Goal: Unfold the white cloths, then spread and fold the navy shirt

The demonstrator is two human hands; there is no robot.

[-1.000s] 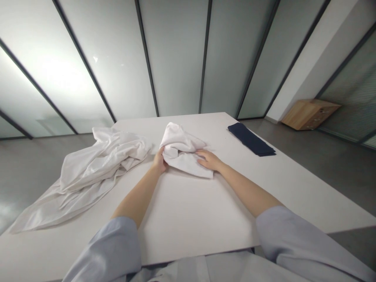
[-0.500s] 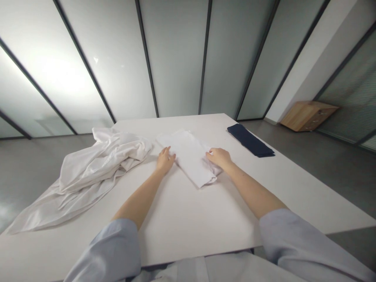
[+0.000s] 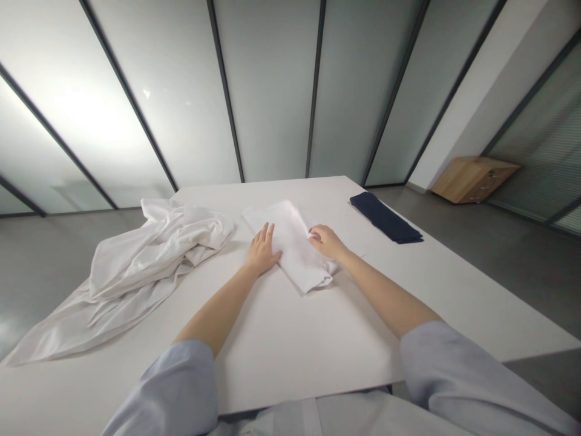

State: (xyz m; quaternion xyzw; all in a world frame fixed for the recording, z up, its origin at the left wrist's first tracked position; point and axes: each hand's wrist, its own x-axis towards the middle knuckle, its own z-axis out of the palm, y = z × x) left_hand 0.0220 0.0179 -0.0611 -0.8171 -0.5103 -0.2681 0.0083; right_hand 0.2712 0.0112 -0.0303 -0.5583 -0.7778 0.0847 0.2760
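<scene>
In the middle of the table a folded white cloth [image 3: 297,257] lies at a slant, its near end uneven. My left hand [image 3: 263,249] rests on its left edge with fingers stretched out. At the right edge, my right hand [image 3: 327,242] pinches the cloth and lifts that side a little. The underside of the raised part is hidden by my fingers.
A crumpled heap of white fabric [image 3: 149,260] covers the left of the white table [image 3: 295,357] and drapes toward its near left. On the right lies a folded dark navy cloth [image 3: 385,218]. A wooden cabinet [image 3: 469,180] stands on the floor beyond.
My right hand has moved left, drawing the cloth's right edge inward and up. My left hand has slid slightly right and lies flatter on the cloth.
</scene>
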